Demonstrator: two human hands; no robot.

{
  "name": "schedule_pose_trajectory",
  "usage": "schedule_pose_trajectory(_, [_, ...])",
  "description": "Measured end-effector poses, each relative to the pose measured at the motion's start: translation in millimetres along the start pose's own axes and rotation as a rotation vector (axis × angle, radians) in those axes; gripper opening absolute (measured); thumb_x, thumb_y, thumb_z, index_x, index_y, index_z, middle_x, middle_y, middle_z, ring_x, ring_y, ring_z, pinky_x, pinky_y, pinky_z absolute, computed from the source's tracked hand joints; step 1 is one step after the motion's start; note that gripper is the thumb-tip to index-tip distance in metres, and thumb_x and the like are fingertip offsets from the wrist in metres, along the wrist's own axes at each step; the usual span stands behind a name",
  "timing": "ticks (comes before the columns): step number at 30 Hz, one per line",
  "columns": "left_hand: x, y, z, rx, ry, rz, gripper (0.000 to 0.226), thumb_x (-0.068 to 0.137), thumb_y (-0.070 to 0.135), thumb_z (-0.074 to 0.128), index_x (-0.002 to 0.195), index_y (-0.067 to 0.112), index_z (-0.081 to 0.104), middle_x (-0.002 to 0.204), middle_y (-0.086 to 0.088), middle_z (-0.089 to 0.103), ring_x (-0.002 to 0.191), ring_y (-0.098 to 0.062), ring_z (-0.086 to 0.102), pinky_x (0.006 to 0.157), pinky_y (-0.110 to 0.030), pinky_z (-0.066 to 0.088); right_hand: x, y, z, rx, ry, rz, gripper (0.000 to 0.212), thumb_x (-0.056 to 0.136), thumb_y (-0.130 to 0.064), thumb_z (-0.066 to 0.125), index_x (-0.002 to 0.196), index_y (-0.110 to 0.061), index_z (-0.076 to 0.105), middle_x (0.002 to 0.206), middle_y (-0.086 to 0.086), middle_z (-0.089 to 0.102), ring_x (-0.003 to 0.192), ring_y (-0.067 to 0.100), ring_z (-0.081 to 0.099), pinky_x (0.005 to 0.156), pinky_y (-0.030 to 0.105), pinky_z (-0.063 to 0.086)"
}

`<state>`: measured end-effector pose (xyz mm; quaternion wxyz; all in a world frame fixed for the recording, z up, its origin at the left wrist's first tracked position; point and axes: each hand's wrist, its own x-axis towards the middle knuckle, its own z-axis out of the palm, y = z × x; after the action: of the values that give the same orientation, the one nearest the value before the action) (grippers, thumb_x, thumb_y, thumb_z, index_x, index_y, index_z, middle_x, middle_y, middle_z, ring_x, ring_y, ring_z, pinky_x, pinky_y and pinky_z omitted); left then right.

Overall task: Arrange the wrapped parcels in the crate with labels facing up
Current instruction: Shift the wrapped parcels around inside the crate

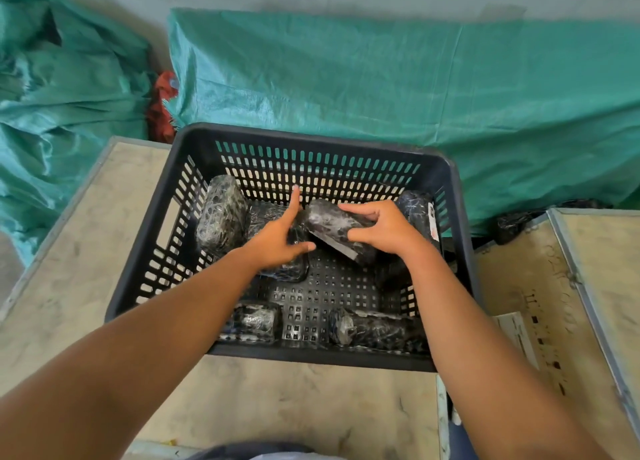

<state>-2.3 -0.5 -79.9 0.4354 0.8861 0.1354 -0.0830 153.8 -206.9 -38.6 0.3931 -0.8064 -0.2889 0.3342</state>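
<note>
The right hand (381,229) is clamped around a tilted parcel (337,229) whose long axis slopes down toward the person, the left hand (277,237) rests splayed just beside it, over another parcel (266,217) inside the crate (311,140).

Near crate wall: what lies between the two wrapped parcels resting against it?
In the head view, only bare perforated crate floor separates the near-left parcel from the near-right parcel.
</note>
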Motion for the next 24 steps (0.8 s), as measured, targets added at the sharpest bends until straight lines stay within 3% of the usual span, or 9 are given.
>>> schedule_pose_trajectory(2, [-0.6, 4.5, -3.5, -0.029, 0.003, 0.081, 0.125, 0.088, 0.039, 0.075, 0.142, 0.053, -0.036, 0.161, -0.007, 0.018, 0.122, -0.036, 0.06, 0.11, -0.039, 0.038, -2.1, -3.0, -8.0, 0.157, 0.007, 0.038, 0.056, 0.078, -0.011, 0.079, 0.121, -0.046, 0.073, 0.107, -0.008, 0.08, 0.094, 0.021, 0.077, 0.079, 0.031, 0.064])
schedule_pose_trajectory(4, [0.4, 11.1, -4.8, -0.009, -0.028, 0.174, 0.123, 0.089, 0.042, 0.073, 0.145, 0.047, -0.036, 0.16, 0.002, 0.011, 0.14, -0.026, 0.04, 0.119, -0.041, 0.025, -1.6, -7.0, -13.3, 0.244, 0.034, 0.064, 0.053, 0.076, -0.013, 0.076, 0.116, -0.047, 0.076, 0.109, 0.015, 0.079, 0.096, 0.044, 0.073, 0.087, 0.053, 0.061])
schedule_pose_trajectory(6, [2.3, 17.6, -4.4, 0.042, -0.029, 0.263, 0.118, 0.091, 0.043, 0.07, 0.149, 0.041, -0.034, 0.164, -0.002, 0.015, 0.145, -0.023, 0.031, 0.12, -0.043, 0.027, -1.2, -9.5, -16.9, 0.327, 0.057, 0.078, 0.048, 0.072, -0.015, 0.071, 0.111, -0.042, 0.08, 0.111, 0.023, 0.076, 0.093, 0.045, 0.067, 0.093, 0.061, 0.056])
schedule_pose_trajectory(9, [4.6, 22.2, -4.2, 0.06, 0.031, 0.282, 0.111, 0.093, 0.039, 0.068, 0.151, 0.047, -0.025, 0.144, -0.012, 0.041, 0.125, -0.024, 0.047, 0.11, -0.045, 0.04, -0.9, -10.3, -21.7, 0.474, 0.084, 0.116, 0.043, 0.072, -0.018, 0.068, 0.107, -0.036, 0.082, 0.111, 0.014, 0.078, 0.102, 0.036, 0.07, 0.084, 0.042, 0.058])
schedule_pose_trajectory(11, [4.1, 23.1, -2.7, 0.017, 0.062, 0.25, 0.108, 0.092, 0.039, 0.069, 0.151, 0.053, -0.021, 0.128, -0.007, 0.048, 0.11, -0.019, 0.052, 0.103, -0.043, 0.044, 1.4, -9.0, -23.9, 0.559, 0.134, 0.131, 0.038, 0.075, -0.023, 0.071, 0.11, -0.035, 0.081, 0.118, 0.007, 0.077, 0.118, 0.034, 0.068, 0.09, 0.039, 0.057])
schedule_pose_trajectory(15, [5.5, 19.7, 2.7, -0.072, 0.058, 0.178, 0.097, 0.097, 0.04, 0.062, 0.153, 0.052, -0.015, 0.157, 0.0, 0.037, 0.131, -0.022, 0.047, 0.111, -0.042, 0.037, 5.2, -6.3, -22.9, 0.654, 0.218, 0.147, 0.042, 0.08, -0.036, 0.079, 0.122, -0.039, 0.074, 0.13, 0.0, 0.072, 0.127, 0.03, 0.061, 0.098, 0.047, 0.052])
schedule_pose_trajectory(18, [8.5, 13.8, 9.5, -0.176, 0.054, 0.084, 0.085, 0.099, 0.039, 0.06, 0.155, 0.054, -0.002, 0.159, 0.004, 0.034, 0.13, -0.018, 0.051, 0.109, -0.042, 0.044, 2.9, -0.2, -16.7, 0.375, 0.131, 0.123, 0.056, 0.082, -0.035, 0.084, 0.132, -0.051, 0.063, 0.153, -0.007, 0.052, 0.14, 0.018, 0.043, 0.113, 0.051, 0.033])
schedule_pose_trajectory(21, [9.8, 8.3, 17.4, -0.256, 0.029, -0.001, 0.085, 0.097, 0.033, 0.065, 0.155, 0.054, 0.007, 0.151, 0.008, 0.047, 0.112, -0.014, 0.065, 0.092, -0.038, 0.058, 1.9, 7.6, -5.8, 0.093, 0.032, 0.08, 0.075, 0.079, -0.018, 0.089, 0.144, -0.038, 0.057, 0.156, -0.008, 0.048, 0.139, 0.007, 0.038, 0.118, 0.036, 0.031])
schedule_pose_trajectory(24, [9.8, 7.5, 22.3, -0.259, -0.025, -0.032, 0.097, 0.092, 0.023, 0.073, 0.154, 0.056, 0.007, 0.157, 0.01, 0.04, 0.128, -0.012, 0.054, 0.105, -0.039, 0.049, 3.2, 10.2, -1.2, -0.006, 0.022, 0.102, 0.085, 0.079, 0.003, 0.084, 0.149, -0.033, 0.052, 0.154, -0.003, 0.05, 0.128, 0.018, 0.058, 0.091, 0.014, 0.051])
